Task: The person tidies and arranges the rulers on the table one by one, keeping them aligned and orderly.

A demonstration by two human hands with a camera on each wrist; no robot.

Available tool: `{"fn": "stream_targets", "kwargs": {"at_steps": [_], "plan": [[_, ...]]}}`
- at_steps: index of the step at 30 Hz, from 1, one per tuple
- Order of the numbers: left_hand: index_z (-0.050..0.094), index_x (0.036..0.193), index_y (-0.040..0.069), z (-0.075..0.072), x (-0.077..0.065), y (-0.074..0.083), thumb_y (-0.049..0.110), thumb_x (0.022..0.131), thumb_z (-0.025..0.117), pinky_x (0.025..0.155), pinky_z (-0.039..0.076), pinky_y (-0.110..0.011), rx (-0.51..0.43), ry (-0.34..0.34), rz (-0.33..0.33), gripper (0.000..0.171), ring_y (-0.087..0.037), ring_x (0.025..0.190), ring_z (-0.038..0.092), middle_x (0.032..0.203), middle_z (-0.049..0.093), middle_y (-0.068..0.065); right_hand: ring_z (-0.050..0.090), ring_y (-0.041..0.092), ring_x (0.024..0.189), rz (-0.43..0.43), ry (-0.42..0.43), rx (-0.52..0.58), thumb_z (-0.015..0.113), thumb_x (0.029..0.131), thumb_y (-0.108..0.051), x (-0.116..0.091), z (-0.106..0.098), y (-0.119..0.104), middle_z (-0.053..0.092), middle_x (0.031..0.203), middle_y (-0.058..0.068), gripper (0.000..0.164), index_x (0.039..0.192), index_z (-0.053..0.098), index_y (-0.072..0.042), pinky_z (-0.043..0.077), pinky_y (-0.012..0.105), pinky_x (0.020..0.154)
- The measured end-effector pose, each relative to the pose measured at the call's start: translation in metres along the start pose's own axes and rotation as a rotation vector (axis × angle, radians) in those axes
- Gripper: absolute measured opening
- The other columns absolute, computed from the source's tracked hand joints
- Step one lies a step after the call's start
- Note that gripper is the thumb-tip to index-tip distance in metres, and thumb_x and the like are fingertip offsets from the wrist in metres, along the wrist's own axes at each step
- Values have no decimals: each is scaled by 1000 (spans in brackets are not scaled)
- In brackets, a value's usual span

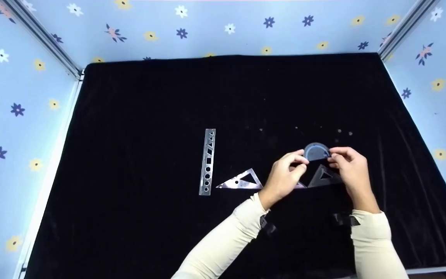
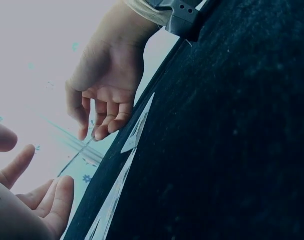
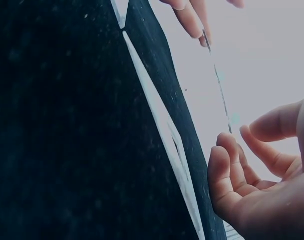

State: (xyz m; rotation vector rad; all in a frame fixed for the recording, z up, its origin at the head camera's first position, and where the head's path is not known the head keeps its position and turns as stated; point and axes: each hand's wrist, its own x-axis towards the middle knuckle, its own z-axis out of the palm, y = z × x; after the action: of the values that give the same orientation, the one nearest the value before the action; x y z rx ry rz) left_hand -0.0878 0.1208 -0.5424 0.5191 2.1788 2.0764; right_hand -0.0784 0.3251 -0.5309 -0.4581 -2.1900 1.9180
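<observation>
A clear half-round protractor (image 1: 316,152) with a blue arc is held up between both hands. At its left end my left hand (image 1: 283,175) pinches it between thumb and fingers. The right hand (image 1: 352,170) pinches the opposite end. Both wrist views show the protractor nearly edge-on as a thin line, raised off the cloth. Below it lies a clear set square (image 1: 316,179), partly covered by the right hand. Another set square (image 1: 227,183) lies left of the left hand. Between them, a pinkish clear strip (image 1: 300,186) shows, its remainder hidden by the left hand.
A clear template ruler (image 1: 202,186) with cut-out shapes lies upright in the head view, left of the set squares. Black cloth (image 1: 130,155) covers the table. Flowered blue panels (image 1: 207,27) stand at the back and sides. Small specks dot the cloth beyond the hands.
</observation>
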Motion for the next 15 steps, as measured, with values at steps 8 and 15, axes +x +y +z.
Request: {"fn": "stream_targets", "kwargs": {"at_steps": [8,15], "plan": [[74,95,8,9,1,0,3,88,63,81,53,-15,27,27,-27,14,-4,111,61,129,66,-9,69,14,73,26,-4,31,60,93,7,2,-6,3,70,85,8,23,112,59,22,58,23,65],[75,94,8,17,3,3,1,88,63,80,52,-14,46,49,-54,14,-4,109,62,128,66,-9,69,15,73,43,19,38,61,93,7,5,-11,3,70,86,7,23,111,60,22,58,23,65]]}}
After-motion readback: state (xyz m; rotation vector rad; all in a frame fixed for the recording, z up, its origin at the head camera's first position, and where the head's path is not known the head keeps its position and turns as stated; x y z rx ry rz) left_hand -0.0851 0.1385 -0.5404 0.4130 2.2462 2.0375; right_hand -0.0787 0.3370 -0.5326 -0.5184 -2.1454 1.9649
